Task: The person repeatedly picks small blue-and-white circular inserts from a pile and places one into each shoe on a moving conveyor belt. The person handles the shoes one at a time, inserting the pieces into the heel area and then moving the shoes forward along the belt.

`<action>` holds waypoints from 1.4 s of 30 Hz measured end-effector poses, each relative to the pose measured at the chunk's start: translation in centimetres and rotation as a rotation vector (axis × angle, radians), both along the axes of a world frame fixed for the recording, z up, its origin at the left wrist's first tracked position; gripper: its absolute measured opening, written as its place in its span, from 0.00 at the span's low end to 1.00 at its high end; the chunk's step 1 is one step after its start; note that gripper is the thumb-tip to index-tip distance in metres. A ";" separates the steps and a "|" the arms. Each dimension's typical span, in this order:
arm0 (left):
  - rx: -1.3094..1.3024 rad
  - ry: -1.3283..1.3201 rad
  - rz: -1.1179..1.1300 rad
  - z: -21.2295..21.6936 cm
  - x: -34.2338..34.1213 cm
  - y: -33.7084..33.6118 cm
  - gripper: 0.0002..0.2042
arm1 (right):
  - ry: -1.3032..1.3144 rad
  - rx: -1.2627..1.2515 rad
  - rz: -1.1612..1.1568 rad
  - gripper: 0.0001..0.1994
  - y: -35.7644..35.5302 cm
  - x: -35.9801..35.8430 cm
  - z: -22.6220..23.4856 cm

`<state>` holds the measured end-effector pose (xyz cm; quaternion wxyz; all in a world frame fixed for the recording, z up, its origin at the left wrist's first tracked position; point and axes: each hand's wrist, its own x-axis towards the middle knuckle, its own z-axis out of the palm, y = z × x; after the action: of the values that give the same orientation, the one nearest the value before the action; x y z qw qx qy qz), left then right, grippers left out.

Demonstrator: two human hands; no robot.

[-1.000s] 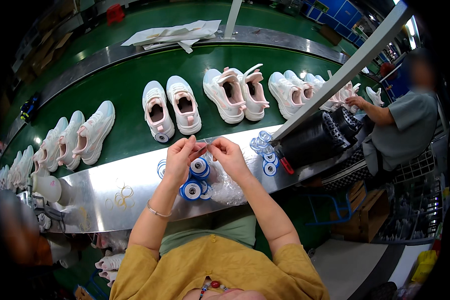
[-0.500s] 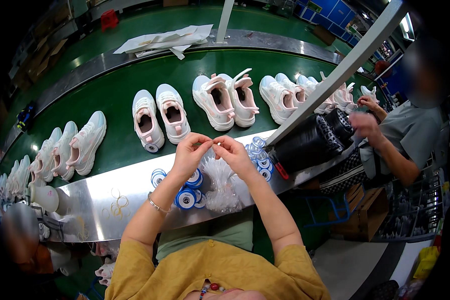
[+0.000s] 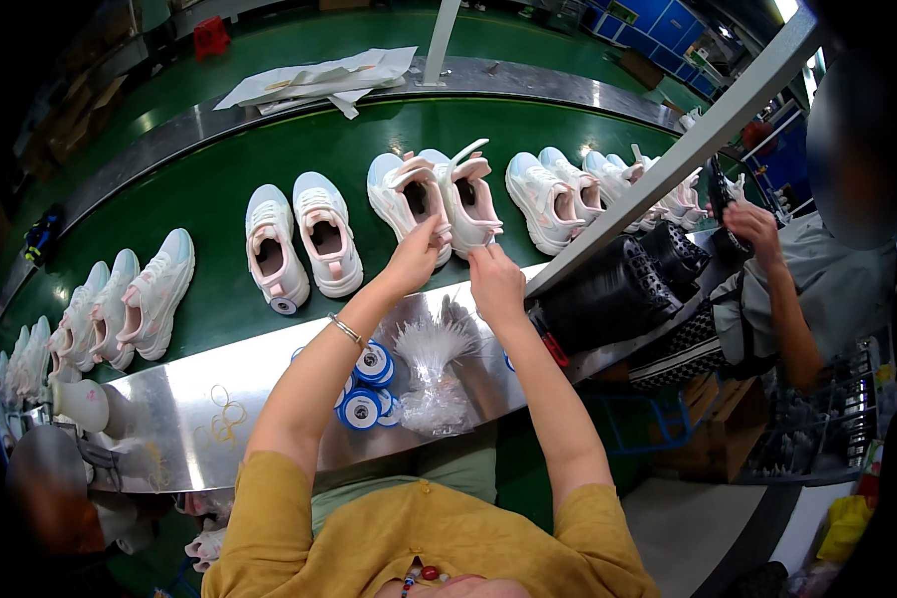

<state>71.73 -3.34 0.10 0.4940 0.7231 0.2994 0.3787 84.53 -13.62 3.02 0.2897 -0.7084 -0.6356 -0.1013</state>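
Both hands are at the heels of a white-and-pink pair of sneakers on the green belt. My left hand (image 3: 415, 259) reaches to the heel of the left sneaker (image 3: 395, 189), its fingers drawn together; what they pinch is hidden. My right hand (image 3: 498, 283) is closed, fingertips touching the heel of the right sneaker (image 3: 478, 204); anything small between them cannot be made out. Both sneakers stand with toes away from me and tongues raised. Nearer me, between my forearms, a bundle of thin clear plastic ties (image 3: 433, 344) lies in a clear bag on the metal ledge.
Blue-and-white round tags (image 3: 359, 407) lie beside the bundle, with rubber bands (image 3: 227, 417) farther left. Another sneaker pair (image 3: 324, 234) stands to the left, with more along the belt (image 3: 224, 329). A slanted metal post (image 3: 658, 179) and black rolls (image 3: 598, 304) are right, near a co-worker (image 3: 837, 289).
Both hands have moved forward and apart, from pinching together above the ledge to the sneakers' heels. The plastic-tie bundle is now more exposed. The sneakers have shifted slightly left in the view.
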 end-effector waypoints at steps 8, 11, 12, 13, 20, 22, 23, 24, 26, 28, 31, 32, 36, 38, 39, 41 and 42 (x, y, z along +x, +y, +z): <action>-0.149 0.059 -0.020 0.8 -3.9 -1.1 0.19 | -0.106 -0.013 0.055 0.03 0.5 0.1 -1.9; -0.017 0.018 0.108 -0.6 -4.8 -1.6 0.16 | -0.056 0.026 0.126 0.04 0.9 -1.3 -2.3; -0.060 0.074 0.132 -0.7 -5.1 -1.6 0.14 | -0.033 0.026 0.155 0.03 1.0 -1.8 -2.1; -0.104 0.130 0.156 -0.6 -5.3 -1.6 0.12 | -0.010 0.026 0.185 0.03 1.1 -2.3 -1.9; -0.395 -0.036 0.129 1.7 -4.6 -2.9 0.06 | 0.146 0.007 0.218 0.04 1.3 -3.4 -1.5; -0.414 -0.055 0.145 1.4 -4.7 -2.8 0.06 | 0.253 0.036 0.247 0.06 1.3 -3.4 -1.5; -0.424 -0.065 0.151 1.3 -4.9 -2.7 0.05 | 0.339 0.064 0.270 0.06 1.3 -3.2 -1.6; -0.402 -0.069 0.171 1.3 -5.2 -2.5 0.05 | 0.425 0.093 0.293 0.07 1.3 -3.0 -1.6; -0.360 -0.074 0.217 1.9 -5.9 -2.3 0.05 | 0.518 0.012 0.267 0.08 1.0 -2.5 -0.2; -0.273 -0.083 0.234 2.8 -6.0 -2.6 0.04 | 0.582 -0.021 0.258 0.08 0.9 -2.2 0.6; -0.002 -0.103 0.219 3.2 -5.1 -3.2 0.04 | 0.644 -0.009 0.278 0.08 1.1 -2.4 1.4; -0.021 -0.121 0.190 3.2 -4.6 -3.6 0.04 | 0.668 -0.010 0.287 0.08 1.2 -2.7 1.8; -0.111 -0.150 0.081 2.9 -2.9 -4.2 0.03 | 0.816 0.022 0.354 0.08 2.3 -3.0 0.9; -0.209 -0.115 0.046 3.3 -2.7 -4.6 0.03 | 0.846 0.014 0.378 0.08 2.5 -2.3 0.1; -0.181 -0.096 0.055 3.3 -2.6 -4.6 0.03 | 0.862 0.010 0.390 0.08 2.4 -2.0 -0.1; -0.164 -0.085 0.090 2.7 -2.7 -4.4 0.03 | 1.094 -0.111 0.350 0.08 2.0 -1.7 1.2; -0.155 -0.080 0.108 2.5 -2.7 -4.3 0.03 | 1.209 -0.173 0.328 0.08 1.6 -1.5 1.8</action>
<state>69.01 -7.60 2.61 0.5390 0.6498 0.3466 0.4089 83.04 -11.99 4.86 0.5511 -0.5546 -0.4660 0.4142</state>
